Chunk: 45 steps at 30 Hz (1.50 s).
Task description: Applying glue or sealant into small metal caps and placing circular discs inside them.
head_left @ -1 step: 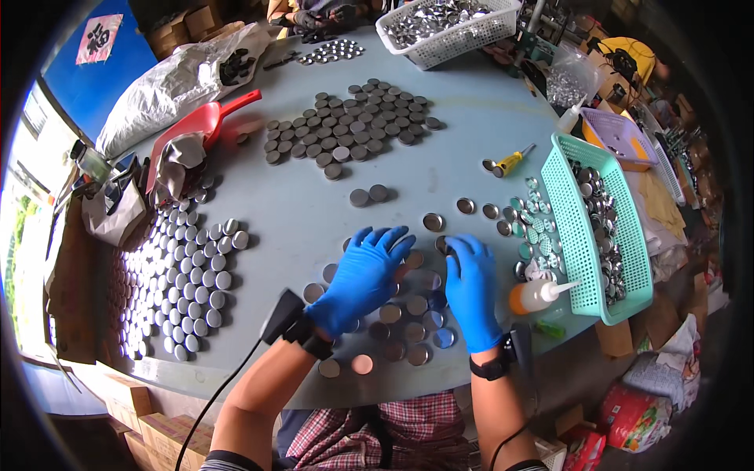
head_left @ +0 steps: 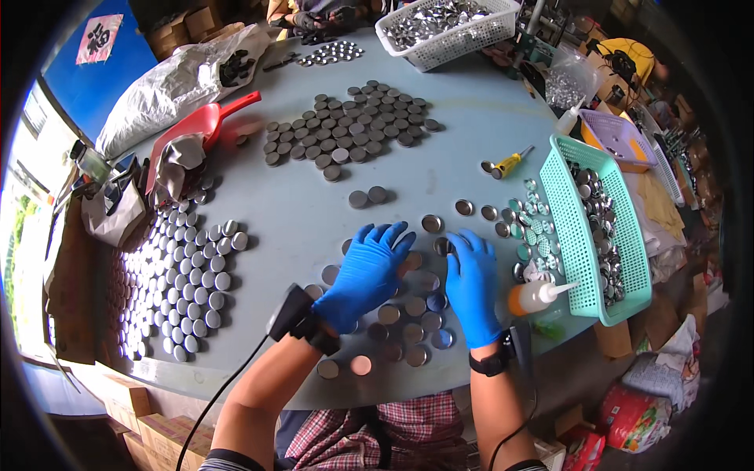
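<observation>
My left hand (head_left: 363, 271), in a blue glove, lies palm down over several round metal caps (head_left: 389, 315), its fingers stretched out and slightly apart. Part of those caps is hidden beneath it. To its right, my right hand (head_left: 473, 284), also blue-gloved, has its fingers bent, and the fingertips close on the edge of a dark round metal cap (head_left: 442, 246). The thumb's tip is hard to make out. Just beyond the hands sit an open-faced cap (head_left: 432, 224) and a pair of dark discs (head_left: 377, 194).
Dark discs (head_left: 357, 129) spread over the far middle, pale ones (head_left: 188, 275) at left. A green basket (head_left: 561, 220), a squeeze bottle (head_left: 534, 297) and a yellow screwdriver (head_left: 510, 162) lie right. A red dustpan (head_left: 206, 118) and white basket (head_left: 440, 53) stand farther off, near another person's hands (head_left: 314, 20).
</observation>
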### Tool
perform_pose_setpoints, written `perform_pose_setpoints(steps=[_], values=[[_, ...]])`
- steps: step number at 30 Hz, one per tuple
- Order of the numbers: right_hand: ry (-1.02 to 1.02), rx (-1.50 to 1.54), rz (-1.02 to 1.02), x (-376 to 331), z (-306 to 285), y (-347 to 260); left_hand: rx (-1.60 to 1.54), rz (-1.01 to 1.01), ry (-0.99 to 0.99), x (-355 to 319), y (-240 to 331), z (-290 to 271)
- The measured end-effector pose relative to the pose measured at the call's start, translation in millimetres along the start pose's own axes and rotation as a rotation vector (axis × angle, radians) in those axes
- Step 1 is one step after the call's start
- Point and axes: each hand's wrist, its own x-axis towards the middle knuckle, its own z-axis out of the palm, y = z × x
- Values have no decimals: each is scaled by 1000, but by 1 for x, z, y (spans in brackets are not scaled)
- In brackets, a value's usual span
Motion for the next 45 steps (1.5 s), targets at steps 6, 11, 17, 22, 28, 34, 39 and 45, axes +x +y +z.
perform_pose_setpoints(steps=[6,11,17,22,28,34,39,45], values=[[-61,-221,-118,11,5,19,-60,23,64,12,8,19],[-157,-143,116,16,7,5,-50,54,54,5,-8,8],[-155,22,-134,11,6,4,-371,19,141,-11,-45,-5],[-116,-332,-222,15,16,32,-293,29,38,-24,-54,-21],[-318,-312,-105,-6,36,-8,-206,58,6,-45,-49,-4],[-409,-103,-280,-29,32,-44,-162,-149,11,-86,-19,-7],[-130,416,22,-46,-31,-40,-160,-222,50,-137,0,-47],[-125,341,412,-127,-76,-11,-167,-145,-106,-199,44,-43]])
